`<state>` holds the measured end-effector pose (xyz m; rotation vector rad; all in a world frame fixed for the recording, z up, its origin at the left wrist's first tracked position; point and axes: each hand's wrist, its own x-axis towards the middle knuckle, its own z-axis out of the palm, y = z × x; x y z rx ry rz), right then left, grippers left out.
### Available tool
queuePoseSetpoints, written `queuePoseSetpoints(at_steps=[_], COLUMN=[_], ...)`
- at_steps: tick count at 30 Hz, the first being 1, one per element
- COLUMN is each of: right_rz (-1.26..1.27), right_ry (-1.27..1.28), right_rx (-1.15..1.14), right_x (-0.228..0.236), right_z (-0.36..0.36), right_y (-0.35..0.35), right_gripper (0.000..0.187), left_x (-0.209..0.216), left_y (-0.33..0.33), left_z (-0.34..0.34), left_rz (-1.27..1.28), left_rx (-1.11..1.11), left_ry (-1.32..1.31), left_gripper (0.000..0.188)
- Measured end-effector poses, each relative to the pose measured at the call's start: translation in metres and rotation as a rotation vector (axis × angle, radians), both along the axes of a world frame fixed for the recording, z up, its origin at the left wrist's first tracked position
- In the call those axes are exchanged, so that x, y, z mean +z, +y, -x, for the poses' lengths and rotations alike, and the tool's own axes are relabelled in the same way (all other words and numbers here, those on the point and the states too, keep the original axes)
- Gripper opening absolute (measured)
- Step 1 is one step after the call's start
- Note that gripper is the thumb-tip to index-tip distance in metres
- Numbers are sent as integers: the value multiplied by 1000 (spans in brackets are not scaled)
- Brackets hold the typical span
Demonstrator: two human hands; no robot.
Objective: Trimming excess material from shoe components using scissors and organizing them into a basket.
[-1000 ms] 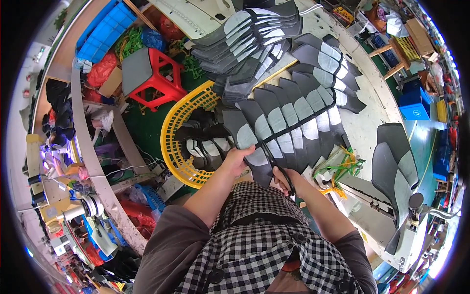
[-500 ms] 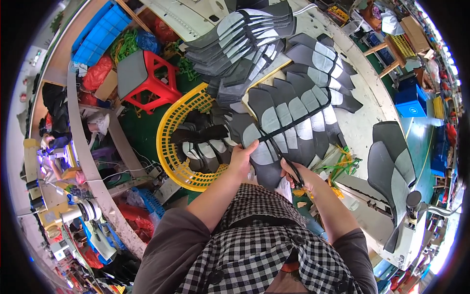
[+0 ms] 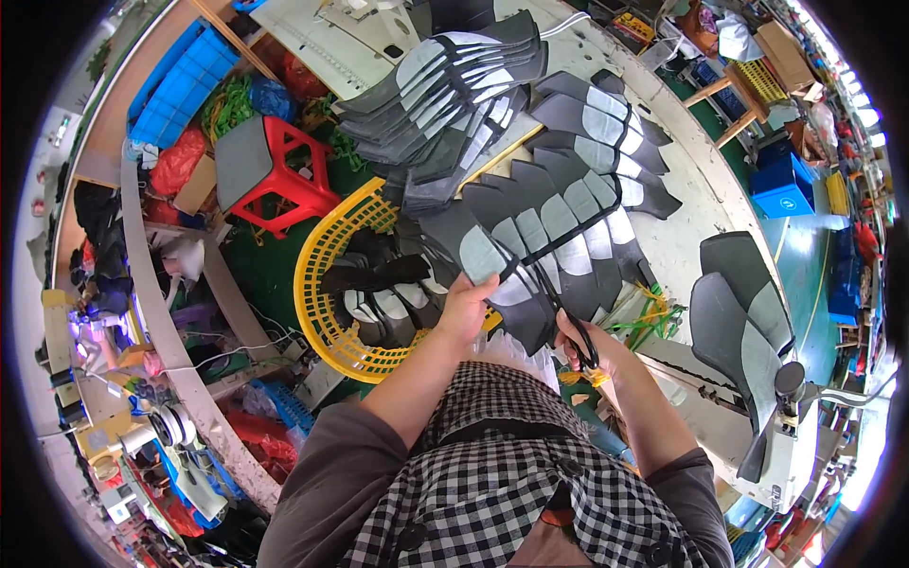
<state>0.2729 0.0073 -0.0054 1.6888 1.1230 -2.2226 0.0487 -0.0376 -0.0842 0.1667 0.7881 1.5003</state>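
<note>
My left hand (image 3: 466, 310) pinches the edge of a dark grey panel with a light grey patch (image 3: 482, 253), at the near left end of a row of such panels (image 3: 559, 220). A black band runs along the row. My right hand (image 3: 589, 343) grips black-handled scissors (image 3: 579, 346) by their loops. The blades point up and left, just right of the held panel, over the row's near end. Whether the band is cut through there is hard to make out. Beneath the left end of the row, a yellow plastic basket (image 3: 305, 284) holds more dark panels (image 3: 390, 315).
A tall stack of similar panels (image 3: 445, 90) lies at the far side of the white table (image 3: 701, 180). Loose panels (image 3: 743, 322) rest at right beside a sewing machine (image 3: 786, 417). A red stool with a grey seat (image 3: 284, 175) stands left, beyond the basket.
The held panel has tilted away from the row, with a gap beside it. My right hand has moved slightly right with the scissors. The whole view has shifted a little.
</note>
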Motion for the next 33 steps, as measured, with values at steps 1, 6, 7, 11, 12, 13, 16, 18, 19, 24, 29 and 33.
queuePoseSetpoints(at_steps=[1, 6, 7, 11, 12, 13, 16, 18, 19, 24, 29, 33], right_rz=[5, 62, 50, 65, 57, 24, -49, -74, -74, -27, 56, -10], right_ry=[7, 54, 76, 202, 229, 222, 191, 185, 185, 20, -9, 49], right_rx=[25, 103, 165, 187, 186, 201, 183, 95, 97, -67, 37, 109], right_x=[-1, -7, -6, 2, -2, -1, -8, -1, 1, 14, -7, -12], right_z=[0, -3, -1, 12, 17, 23, 35, 37, 36, 9, 8, 15], right_y=[2, 7, 6, -8, -13, -16, -22, -23, -23, -18, -2, -3], right_gripper=[69, 72, 72, 72, 72, 71, 70, 66, 66, 58, 63, 65], left_x=[1, 22, 30, 28, 25, 23, 21, 21, 22, 30, 12, 22], left_y=[6, 12, 7, -28, -33, -34, -35, -36, -37, -33, -10, -24], left_z=[1, 2, 2, 17, 19, 22, 26, 27, 28, 24, 7, 6], left_rz=[-2, 273, 313, 303, 311, 314, 351, 386, 386, 197, 209, 260], left_rx=[-5, -51, -43, -94, -96, -93, -115, -65, -63, -102, -101, -43], left_ry=[-2, 28, 65, -78, -36, -35, -10, -28, -28, -89, -14, -37], left_gripper=[36, 36, 37, 45, 46, 46, 43, 43, 43, 45, 33, 37])
